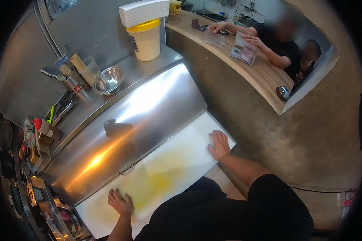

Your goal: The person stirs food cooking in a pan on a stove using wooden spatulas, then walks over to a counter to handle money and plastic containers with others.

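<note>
A long white cutting board with yellow stains runs along the front of the steel prep counter. Near its left end rests my left hand, fingers spread and holding nothing. My right hand lies on the board close to the right end, its fingers also apart with nothing in them. Just behind the board is a closed stainless steel lid with a small handle at its front edge.
On the back shelf stand a white tub with a yellow lid, napkins, a metal bowl, a utensil holder and squeeze bottles. Beyond a wooden counter two people are visible; a call bell sits there.
</note>
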Tool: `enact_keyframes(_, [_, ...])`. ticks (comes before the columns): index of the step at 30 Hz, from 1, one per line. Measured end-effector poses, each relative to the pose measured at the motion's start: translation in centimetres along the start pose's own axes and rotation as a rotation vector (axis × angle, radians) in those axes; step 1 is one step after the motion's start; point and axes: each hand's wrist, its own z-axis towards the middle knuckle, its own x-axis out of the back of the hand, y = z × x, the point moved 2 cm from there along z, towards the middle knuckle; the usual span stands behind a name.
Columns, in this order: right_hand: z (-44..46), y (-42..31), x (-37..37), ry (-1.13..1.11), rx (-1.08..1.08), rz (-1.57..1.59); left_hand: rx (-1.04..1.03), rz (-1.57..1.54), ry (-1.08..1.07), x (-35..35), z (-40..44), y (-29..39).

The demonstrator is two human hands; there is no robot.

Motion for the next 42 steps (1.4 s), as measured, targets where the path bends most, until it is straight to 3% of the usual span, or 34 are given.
enact_keyframes(26, [0.1,-0.4,0.4,0.017,0.009,0.002,-0.018,-0.010,0.046,0.1,0.0,0.2])
enact_keyframes(30, [0.3,0.0,-0.5,0.081,0.067,0.027,-0.090,0.003,0.097,-0.9,-0.5,-0.7])
enact_keyframes(31, [0.6,0.7,-1.1,0.116,0.168,0.032,-0.106,-0.003,0.125,-0.8,0.0,-0.9])
enact_keyframes(34, [0.9,1.0,-2.1,0.123,0.251,0.054,-0.034,0.011,0.091,-0.1,0.2,-1.1])
enact_keyframes(42, [0.3,0.8,-1.1,0.068,0.257,-0.013,0.001,-0.039,0.113,1.8,-0.8,-0.1])
